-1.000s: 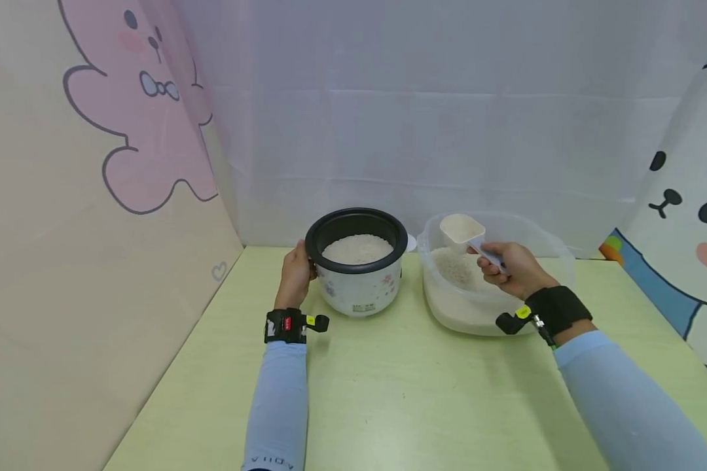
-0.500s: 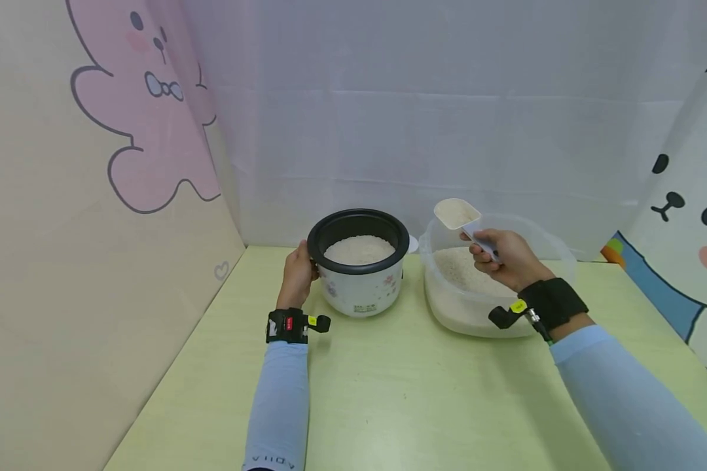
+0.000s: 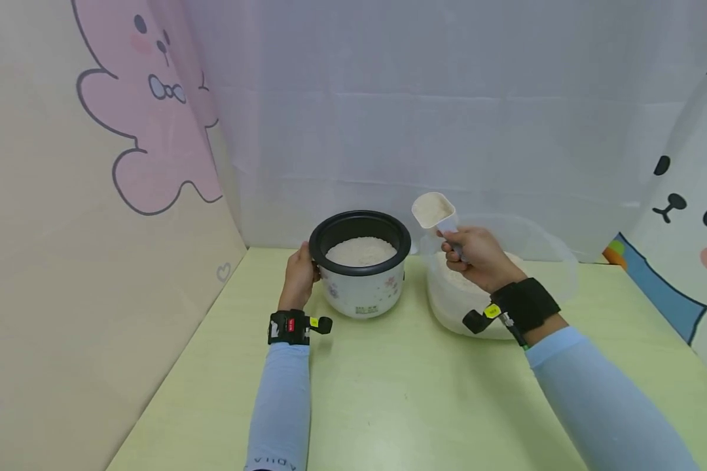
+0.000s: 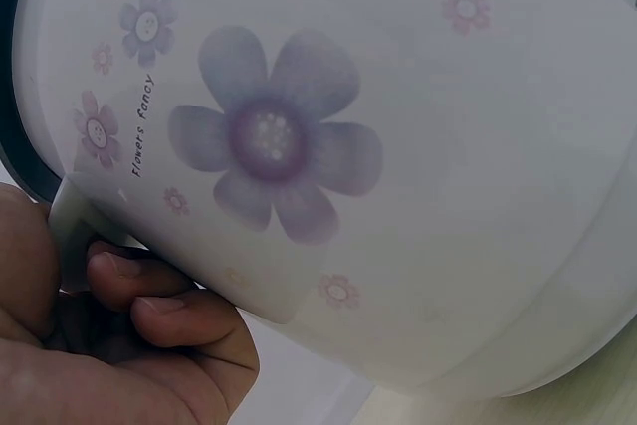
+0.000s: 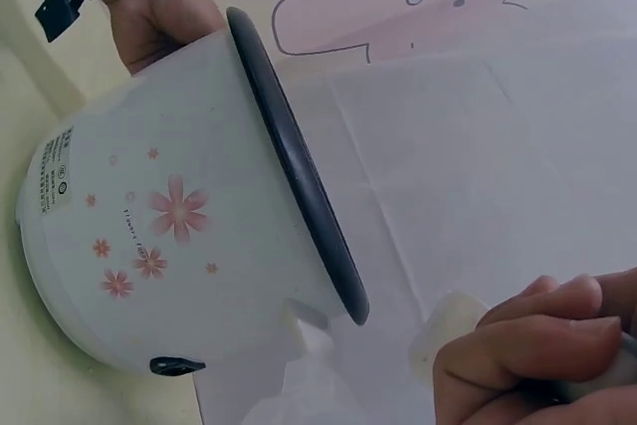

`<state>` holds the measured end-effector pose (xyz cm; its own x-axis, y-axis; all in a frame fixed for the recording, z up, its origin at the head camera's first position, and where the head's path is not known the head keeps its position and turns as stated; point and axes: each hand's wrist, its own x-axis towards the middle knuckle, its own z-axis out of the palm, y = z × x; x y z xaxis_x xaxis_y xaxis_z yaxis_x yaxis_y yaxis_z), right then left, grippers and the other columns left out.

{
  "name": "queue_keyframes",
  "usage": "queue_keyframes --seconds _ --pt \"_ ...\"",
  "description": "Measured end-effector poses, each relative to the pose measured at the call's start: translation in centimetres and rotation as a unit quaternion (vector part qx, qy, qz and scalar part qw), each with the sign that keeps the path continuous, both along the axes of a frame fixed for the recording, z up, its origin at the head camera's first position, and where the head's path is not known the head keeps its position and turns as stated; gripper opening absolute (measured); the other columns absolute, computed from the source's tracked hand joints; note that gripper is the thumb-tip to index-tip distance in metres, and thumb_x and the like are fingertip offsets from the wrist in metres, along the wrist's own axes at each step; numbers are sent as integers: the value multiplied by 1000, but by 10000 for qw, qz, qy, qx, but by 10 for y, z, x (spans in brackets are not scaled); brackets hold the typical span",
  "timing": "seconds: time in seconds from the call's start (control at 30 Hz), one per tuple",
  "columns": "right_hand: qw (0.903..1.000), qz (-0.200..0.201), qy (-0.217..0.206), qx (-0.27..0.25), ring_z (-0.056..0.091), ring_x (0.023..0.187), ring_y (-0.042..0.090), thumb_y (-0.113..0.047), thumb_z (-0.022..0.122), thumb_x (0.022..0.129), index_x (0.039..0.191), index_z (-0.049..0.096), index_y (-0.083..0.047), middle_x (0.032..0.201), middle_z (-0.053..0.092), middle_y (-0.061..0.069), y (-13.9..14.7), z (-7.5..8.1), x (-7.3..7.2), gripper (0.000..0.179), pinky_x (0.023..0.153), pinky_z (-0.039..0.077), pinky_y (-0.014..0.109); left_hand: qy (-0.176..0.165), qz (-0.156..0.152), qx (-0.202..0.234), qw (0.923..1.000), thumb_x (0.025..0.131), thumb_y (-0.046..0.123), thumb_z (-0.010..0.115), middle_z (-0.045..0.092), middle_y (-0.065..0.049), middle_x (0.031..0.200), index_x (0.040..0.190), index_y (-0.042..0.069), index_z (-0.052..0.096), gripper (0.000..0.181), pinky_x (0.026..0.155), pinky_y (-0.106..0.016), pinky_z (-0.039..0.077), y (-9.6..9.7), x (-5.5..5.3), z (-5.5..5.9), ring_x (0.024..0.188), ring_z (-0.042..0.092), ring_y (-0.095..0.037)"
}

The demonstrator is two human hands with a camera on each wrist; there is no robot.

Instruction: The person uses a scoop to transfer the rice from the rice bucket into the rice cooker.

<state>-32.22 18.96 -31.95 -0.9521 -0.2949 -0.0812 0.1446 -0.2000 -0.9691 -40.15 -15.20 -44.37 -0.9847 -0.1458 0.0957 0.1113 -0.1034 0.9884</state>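
A white rice cooker [image 3: 362, 294] with a flower print and black rim stands on the table, holding pale rice [image 3: 361, 251]. My left hand [image 3: 297, 278] grips its left side handle [image 4: 72, 236]; in the left wrist view, the fingers curl round it. In my right hand [image 3: 477, 255] is the handle of a white measuring cup [image 3: 433, 209], raised with rice in it. The cup hangs in the air between the cooker and the clear plastic bin [image 3: 444, 307], right of the cooker's rim. The right wrist view shows only part of the cup behind the fingers.
The plastic bin stands right of the cooker with more rice in it, partly hidden by the right forearm. Behind the pale green table [image 3: 359, 392] hangs a white curtain [image 3: 353, 131]. A wall with a pink bear print [image 3: 159, 131] borders the left side.
My right hand has lifted the measuring cup up out of the bin and carried it left towards the cooker. The left hand keeps its grip on the handle.
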Motion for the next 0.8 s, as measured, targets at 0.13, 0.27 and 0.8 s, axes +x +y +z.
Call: queue_keyframes --seconds 0.13,0.27,0.8 --pt "9985 -110 162 513 35 65 7 -15 31 113 142 30 7 91 43 3 -11 2 2 36 56 31 20 9 -37 27 10000 111 46 39 40 1 66 78 13 49 47 57 -27 35 0 1 -1 58 39 -14" --pt "9933 -94 445 1063 35 67 7 -16 32 113 142 30 10 92 42 4 -20 3 2 39 59 32 21 -10 -101 33 9999 111 45 39 41 1 67 80 13 51 46 58 -29 35 -1 0 -2 59 40 -16" --pt "9665 -596 972 2300 36 62 10 -17 39 111 112 48 4 85 48 7 -49 -1 -5 22 58 32 26 76 -87 67 9999 111 44 38 39 1 66 78 13 49 46 56 -26 35 0 0 -1 56 39 -13"
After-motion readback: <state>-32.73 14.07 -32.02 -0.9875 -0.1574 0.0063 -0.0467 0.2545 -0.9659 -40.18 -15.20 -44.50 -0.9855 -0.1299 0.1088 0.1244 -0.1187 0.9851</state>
